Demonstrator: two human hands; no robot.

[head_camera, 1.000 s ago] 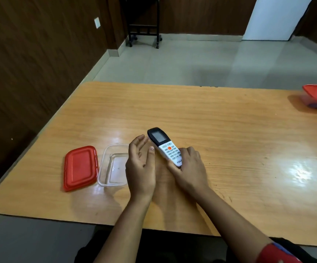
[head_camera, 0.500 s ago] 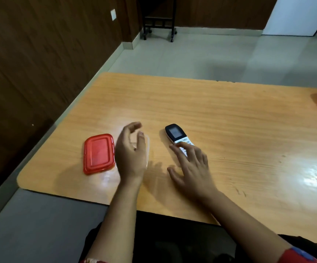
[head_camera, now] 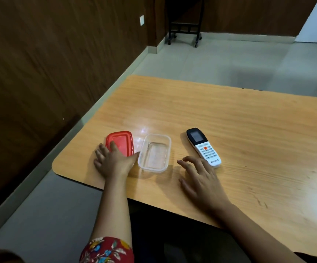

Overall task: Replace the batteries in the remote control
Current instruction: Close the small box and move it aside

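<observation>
A white remote control (head_camera: 203, 147) with a black screen end lies face up on the wooden table (head_camera: 230, 122). My right hand (head_camera: 201, 179) rests flat just below and left of it, fingers spread, not touching it. My left hand (head_camera: 114, 161) lies palm down on the near end of a red lid (head_camera: 120, 142), fingers apart, its thumb beside a clear plastic container (head_camera: 154, 152). The container looks empty. No batteries are visible.
The table's rounded left corner (head_camera: 59, 166) is close to my left hand. A dark wood-panelled wall (head_camera: 49, 63) runs along the left. A black wheeled stand (head_camera: 184, 33) sits on the grey floor far behind.
My right hand has let go of the remote, which now lies on the table. My left hand moved left onto the red lid. The view has turned to the left.
</observation>
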